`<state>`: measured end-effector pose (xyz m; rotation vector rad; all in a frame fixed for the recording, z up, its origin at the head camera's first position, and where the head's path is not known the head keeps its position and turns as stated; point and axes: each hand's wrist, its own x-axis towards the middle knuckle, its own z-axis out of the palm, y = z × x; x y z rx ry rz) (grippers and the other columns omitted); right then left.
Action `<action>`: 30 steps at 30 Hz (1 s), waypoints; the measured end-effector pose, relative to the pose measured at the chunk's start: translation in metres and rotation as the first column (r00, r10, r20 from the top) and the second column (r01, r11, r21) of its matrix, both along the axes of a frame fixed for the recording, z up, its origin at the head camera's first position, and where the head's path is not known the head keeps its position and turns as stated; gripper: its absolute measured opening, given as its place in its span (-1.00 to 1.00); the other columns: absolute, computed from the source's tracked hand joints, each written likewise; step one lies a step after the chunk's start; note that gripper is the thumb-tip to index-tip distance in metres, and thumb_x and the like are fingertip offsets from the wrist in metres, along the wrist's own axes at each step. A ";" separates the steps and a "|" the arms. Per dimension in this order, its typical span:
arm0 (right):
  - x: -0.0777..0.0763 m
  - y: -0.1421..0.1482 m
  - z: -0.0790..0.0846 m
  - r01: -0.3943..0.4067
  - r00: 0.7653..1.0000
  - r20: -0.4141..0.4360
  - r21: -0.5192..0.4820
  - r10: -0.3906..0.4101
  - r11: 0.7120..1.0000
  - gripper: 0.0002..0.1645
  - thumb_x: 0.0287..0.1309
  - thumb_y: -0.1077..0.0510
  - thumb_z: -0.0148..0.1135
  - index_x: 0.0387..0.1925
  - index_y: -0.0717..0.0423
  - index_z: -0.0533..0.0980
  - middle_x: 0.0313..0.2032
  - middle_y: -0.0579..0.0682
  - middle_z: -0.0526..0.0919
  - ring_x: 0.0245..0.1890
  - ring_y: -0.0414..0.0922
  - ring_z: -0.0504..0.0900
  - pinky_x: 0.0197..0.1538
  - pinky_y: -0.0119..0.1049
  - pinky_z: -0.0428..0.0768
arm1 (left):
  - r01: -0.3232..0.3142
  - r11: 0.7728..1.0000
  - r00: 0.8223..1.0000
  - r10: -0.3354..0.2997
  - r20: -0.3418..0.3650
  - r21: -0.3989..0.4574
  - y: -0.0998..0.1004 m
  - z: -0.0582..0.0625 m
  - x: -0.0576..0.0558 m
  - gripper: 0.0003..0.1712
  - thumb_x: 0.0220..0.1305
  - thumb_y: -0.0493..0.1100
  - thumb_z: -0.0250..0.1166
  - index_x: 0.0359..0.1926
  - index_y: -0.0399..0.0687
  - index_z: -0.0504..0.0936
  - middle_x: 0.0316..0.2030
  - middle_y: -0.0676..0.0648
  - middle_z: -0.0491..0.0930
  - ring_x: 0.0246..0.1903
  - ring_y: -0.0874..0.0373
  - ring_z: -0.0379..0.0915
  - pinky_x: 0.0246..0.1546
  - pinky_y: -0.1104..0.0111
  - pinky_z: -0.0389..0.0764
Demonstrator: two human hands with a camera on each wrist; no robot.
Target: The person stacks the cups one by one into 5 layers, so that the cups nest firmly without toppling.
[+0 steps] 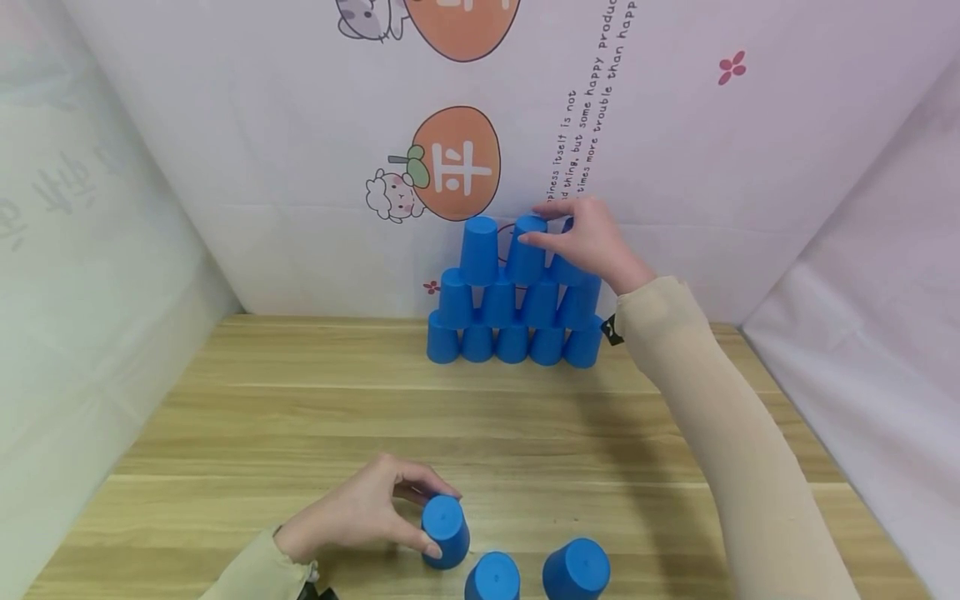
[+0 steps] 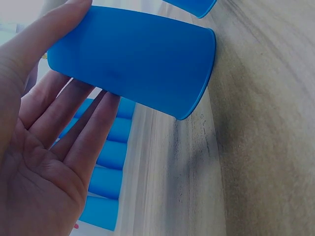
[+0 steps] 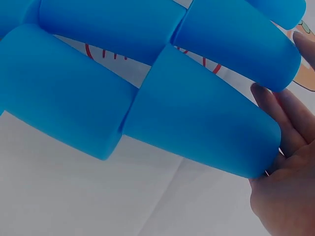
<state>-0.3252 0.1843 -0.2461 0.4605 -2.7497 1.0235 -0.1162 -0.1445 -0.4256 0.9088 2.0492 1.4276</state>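
Blue cups stand upside down in a stepped stack (image 1: 512, 343) of three rows against the back cloth. At the top row, my right hand (image 1: 592, 242) pinches the middle cup (image 1: 527, 254) near its narrow end, thumb in front. It partly hides the right top cup (image 1: 566, 271). In the right wrist view that middle cup (image 3: 241, 44) lies between thumb and fingers, its wide end meeting the row below. Near the front, my left hand (image 1: 352, 512) holds another upside-down blue cup (image 1: 446, 533) between thumb and fingers. Whether its rim touches the table I cannot tell.
Two more upside-down blue cups, one (image 1: 492, 577) just beside the left hand's cup and one (image 1: 576, 569) farther right, stand at the front edge of view. The wooden table (image 1: 300, 408) meets a printed white cloth (image 1: 300, 250) behind, with white cloth at both sides.
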 end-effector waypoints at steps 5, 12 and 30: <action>0.008 0.004 0.005 -0.008 1.000 -0.022 -0.033 0.007 0.999 -0.16 0.19 -0.24 0.43 0.39 0.05 0.47 0.37 0.01 0.47 0.41 0.00 0.32 0.37 0.08 0.35 | 0.002 1.000 1.000 -0.002 -0.005 -0.003 0.000 0.000 0.000 -0.45 0.06 -0.04 0.62 0.10 -0.04 0.71 0.02 0.10 0.69 -0.01 0.15 0.64 0.06 0.33 0.61; 0.035 0.013 0.014 -0.066 0.990 -0.129 -0.027 0.062 0.997 -0.20 0.19 -0.23 0.44 0.39 -0.02 0.48 0.37 -0.05 0.47 0.41 -0.05 0.32 0.40 0.14 0.30 | -0.001 1.000 1.000 0.001 0.002 -0.005 0.000 0.000 0.000 -0.44 0.07 -0.04 0.62 0.10 -0.04 0.71 0.05 0.06 0.69 0.00 0.15 0.63 0.06 0.33 0.60; 0.132 0.048 -0.049 -0.301 0.922 -0.226 0.094 0.315 0.949 -0.28 0.06 0.08 0.61 0.28 -0.02 0.58 0.22 -0.01 0.61 0.27 0.05 0.53 0.26 0.22 0.45 | -0.003 1.000 1.000 0.003 0.027 -0.004 0.001 0.001 -0.001 -0.45 0.07 -0.06 0.62 0.10 -0.06 0.71 0.05 0.03 0.69 -0.01 0.14 0.64 0.06 0.33 0.61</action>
